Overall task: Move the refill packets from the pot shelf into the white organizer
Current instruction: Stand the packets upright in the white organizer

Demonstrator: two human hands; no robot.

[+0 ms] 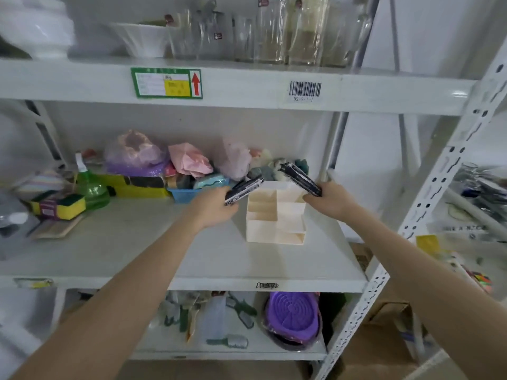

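Observation:
The white organizer [275,215] stands on the middle shelf, right of centre, with several open compartments that look empty. My left hand [212,208] grips a black refill packet [244,190] just left of the organizer, its far end tilted over the organizer's back left corner. My right hand [330,200] holds a second black refill packet [300,178] over the organizer's back right corner, angled up and to the left. Both packets hang above the organizer, apart from it.
Sponges [59,208], a green spray bottle [92,186], a blue basket [189,193] and plastic-wrapped goods crowd the shelf's back and left. Glassware [274,31] lines the upper shelf. Brushes and a purple lid [293,316] lie below. A perforated shelf post [428,212] rises at right.

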